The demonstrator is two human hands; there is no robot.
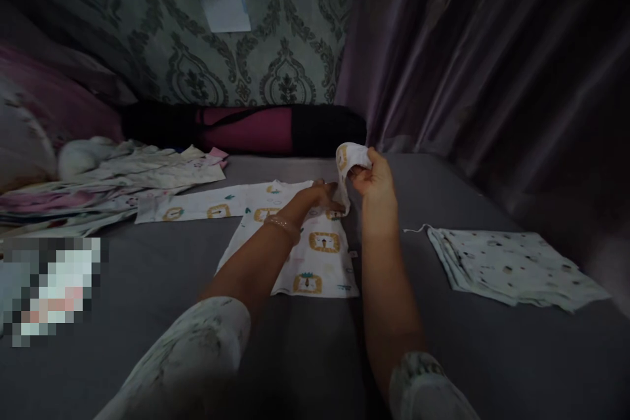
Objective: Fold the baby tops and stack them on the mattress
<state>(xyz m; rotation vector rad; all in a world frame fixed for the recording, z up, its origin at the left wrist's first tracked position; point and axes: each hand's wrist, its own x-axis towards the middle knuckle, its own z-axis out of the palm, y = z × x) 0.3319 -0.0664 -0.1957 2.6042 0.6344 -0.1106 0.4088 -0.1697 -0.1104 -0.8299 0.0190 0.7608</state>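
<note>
A small white long-sleeved shirt (290,256) printed with yellow lion faces lies spread on the grey bed sheet, its left sleeve stretched out flat to the left. My right hand (375,174) pinches the end of the other sleeve and lifts it above the sheet, so that this sleeve bends upward in a curve. Near the shoulder of that sleeve, my left hand (327,195) rests on the shirt with its fingers spread and pressing on the cloth. A bangle circles my left wrist.
Folded white printed cloth (516,266) lies at the right. Layered garments (167,174) are heaped at the left, beside a white plush-looking thing (83,156). A black and magenta bolster (246,129) runs along the patterned wall. Purple curtains (418,46) hang at the right. A blurred patch covers the lower left.
</note>
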